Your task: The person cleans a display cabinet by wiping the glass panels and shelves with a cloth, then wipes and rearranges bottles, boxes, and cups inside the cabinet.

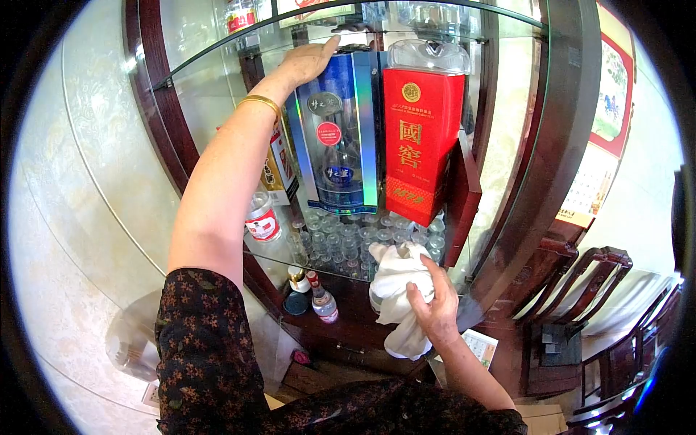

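Note:
My left hand, below a gold bracelet, lies against the upper left corner of a tall blue liquor box. One finger stretches along the box's top; the others are partly hidden. A clear bottle shape shows through the box front. My right hand is closed on a bunched white cloth, just in front of the glass shelf edge. Beside the blue box stands a red liquor box with gold characters and a clear plastic top. Several small stemmed glasses show under the boxes.
A glass shelf edge crosses overhead. To the left are a white and gold box and a jar with a red label. A small bottle sits lower down. Dark wooden chairs stand to the right.

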The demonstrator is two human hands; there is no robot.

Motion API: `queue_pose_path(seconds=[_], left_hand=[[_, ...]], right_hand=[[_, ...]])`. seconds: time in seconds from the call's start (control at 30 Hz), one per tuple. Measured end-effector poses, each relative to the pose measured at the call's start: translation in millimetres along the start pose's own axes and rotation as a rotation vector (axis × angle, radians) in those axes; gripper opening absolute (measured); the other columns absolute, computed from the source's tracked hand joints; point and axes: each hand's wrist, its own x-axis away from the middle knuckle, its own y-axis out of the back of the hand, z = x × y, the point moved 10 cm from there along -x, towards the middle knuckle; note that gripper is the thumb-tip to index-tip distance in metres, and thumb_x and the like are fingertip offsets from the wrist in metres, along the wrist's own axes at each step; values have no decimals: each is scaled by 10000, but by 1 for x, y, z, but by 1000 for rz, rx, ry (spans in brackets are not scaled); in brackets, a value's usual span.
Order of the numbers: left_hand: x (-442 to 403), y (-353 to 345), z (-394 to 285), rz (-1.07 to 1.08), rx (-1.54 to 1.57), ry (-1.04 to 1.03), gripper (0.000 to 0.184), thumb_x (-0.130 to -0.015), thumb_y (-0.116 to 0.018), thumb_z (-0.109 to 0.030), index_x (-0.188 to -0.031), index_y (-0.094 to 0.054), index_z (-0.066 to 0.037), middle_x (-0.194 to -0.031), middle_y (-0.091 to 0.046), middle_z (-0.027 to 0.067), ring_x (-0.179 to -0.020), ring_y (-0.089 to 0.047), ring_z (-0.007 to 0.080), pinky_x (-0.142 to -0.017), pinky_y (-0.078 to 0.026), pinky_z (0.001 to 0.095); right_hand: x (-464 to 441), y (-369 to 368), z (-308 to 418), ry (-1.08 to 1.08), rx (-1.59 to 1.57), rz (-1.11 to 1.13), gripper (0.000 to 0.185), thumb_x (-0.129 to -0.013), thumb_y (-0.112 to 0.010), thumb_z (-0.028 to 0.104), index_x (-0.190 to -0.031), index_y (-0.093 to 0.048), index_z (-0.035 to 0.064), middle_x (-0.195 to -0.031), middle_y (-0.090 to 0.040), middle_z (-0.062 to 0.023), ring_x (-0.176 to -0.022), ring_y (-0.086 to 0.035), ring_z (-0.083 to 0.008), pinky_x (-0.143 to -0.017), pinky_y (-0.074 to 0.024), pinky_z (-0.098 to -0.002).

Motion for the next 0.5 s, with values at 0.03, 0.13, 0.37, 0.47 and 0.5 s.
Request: queue_pose_path(seconds=[0.03, 0.13, 0.37, 0.47, 0.5], left_hand=[[-2, -2, 0, 1, -12, 16, 621, -924, -95, -484, -1217, -527, -147, -1163, -564, 187, -1080, -516, 362, -956, -367, 411], [2, -6, -14, 21, 48, 19, 640, -919, -118, -495, -1224, -521, -104, -1212, -540, 165, -1116, -496, 355, -976, -344, 420], [-15, -10, -24, 11, -7, 83, 598, -910, -137, -446, -1191, -521, -84, -1303, -467, 153, -1191, -431, 369, -992, -281, 524], [-16, -7, -29, 24, 19, 43, 527, -914, -187, -367, -1092, -544, -22, -1247, -508, 170, -1156, -467, 364, -967, -327, 505], [-15, 3, -33, -33, 55, -45, 492, -913, -202, -330, -1104, -542, -31, -1218, -526, 181, -1140, -478, 361, -957, -346, 474]], right_hand=[[0, 0, 0, 3, -1, -5, 478, -748, -660, 176, -1174, -516, 14, -989, -589, -194, -908, -585, -344, -800, -463, -386], [0, 1, 1, 7, -7, -5, 476, -748, -658, 171, -1174, -516, 13, -1003, -588, -194, -926, -581, -341, -813, -459, -386], [0, 0, 1, 9, -8, 3, 474, -747, -653, 166, -1172, -516, 5, -1033, -585, -204, -948, -577, -343, -835, -453, -387], [0, -2, -2, -24, -17, 15, 475, -748, -651, 174, -1171, -516, 2, -1037, -584, -206, -948, -577, -344, -835, -453, -387], [1, -2, -3, -11, -16, 7, 475, -749, -650, 178, -1170, -517, 2, -1035, -585, -206, -947, -577, -343, -834, -453, -388]])
